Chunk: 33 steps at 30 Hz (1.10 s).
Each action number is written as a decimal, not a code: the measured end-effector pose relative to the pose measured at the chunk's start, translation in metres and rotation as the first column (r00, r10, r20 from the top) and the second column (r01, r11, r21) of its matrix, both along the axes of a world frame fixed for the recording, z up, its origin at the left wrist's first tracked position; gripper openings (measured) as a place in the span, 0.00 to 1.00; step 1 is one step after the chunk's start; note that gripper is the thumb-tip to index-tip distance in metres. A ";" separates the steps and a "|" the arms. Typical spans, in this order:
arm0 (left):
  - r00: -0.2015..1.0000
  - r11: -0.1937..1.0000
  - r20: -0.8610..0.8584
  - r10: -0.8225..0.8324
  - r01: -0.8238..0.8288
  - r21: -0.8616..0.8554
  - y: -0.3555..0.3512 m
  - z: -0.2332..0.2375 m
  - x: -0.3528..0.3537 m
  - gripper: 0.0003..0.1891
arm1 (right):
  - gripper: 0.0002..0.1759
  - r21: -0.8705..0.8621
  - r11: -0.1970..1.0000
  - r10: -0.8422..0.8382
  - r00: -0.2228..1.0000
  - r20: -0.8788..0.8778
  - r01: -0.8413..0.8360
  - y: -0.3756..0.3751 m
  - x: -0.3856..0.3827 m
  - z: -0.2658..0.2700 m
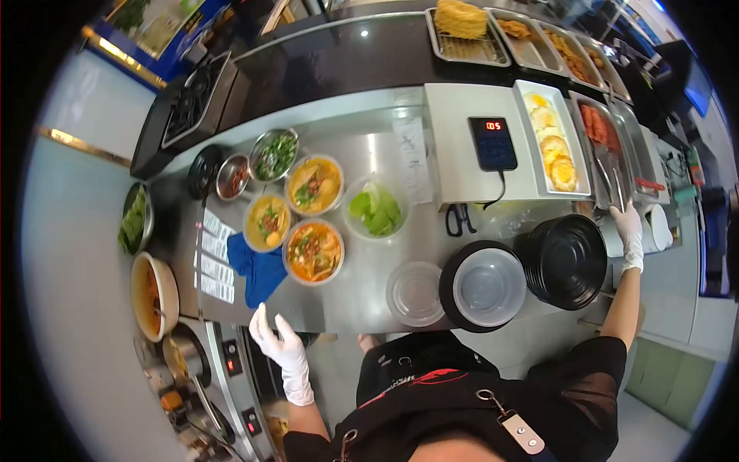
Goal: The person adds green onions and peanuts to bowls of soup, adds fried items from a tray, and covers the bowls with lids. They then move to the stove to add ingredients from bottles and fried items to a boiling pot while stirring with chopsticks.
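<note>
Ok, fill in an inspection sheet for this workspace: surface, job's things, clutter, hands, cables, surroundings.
Surface: metal counter, shiny; a raised block stands toward its far right.
Job's things: tongs reach over the red food; eggs in the white tray beside it; three filled soups and a bowl of lettuce at left.
Clutter: scissors, blue cloth, paper slips.
Left hand: gloved, open, nothing held.
Right hand: gloved, at the tongs' near end; exact grip unclear.
Cables: one black cable, from the display to the block's near edge.
Surroundings: hob upper left; food trays along the far side.
</note>
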<state>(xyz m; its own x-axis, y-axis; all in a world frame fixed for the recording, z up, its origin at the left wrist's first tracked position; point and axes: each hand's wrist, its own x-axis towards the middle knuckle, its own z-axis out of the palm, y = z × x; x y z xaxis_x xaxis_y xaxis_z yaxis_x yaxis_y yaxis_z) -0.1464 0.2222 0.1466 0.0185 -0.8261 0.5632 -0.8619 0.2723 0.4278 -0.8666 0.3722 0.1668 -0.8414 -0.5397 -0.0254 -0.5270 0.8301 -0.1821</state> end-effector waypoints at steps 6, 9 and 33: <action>0.962 0.952 -0.270 -0.050 0.128 0.277 0.022 -0.044 -0.006 0.09 | 0.31 0.292 0.952 0.020 0.939 -0.345 0.087 -0.016 0.049 0.033; 0.791 0.701 -0.587 0.169 0.322 0.636 0.034 -0.079 -0.018 0.08 | 0.12 -0.499 0.819 0.204 0.956 -0.210 -0.284 -0.048 0.168 0.070; 0.489 0.044 -0.732 0.474 0.817 0.575 0.017 -0.139 -0.081 0.07 | 0.07 0.113 0.755 0.638 0.764 0.099 -0.646 -0.055 0.532 -0.102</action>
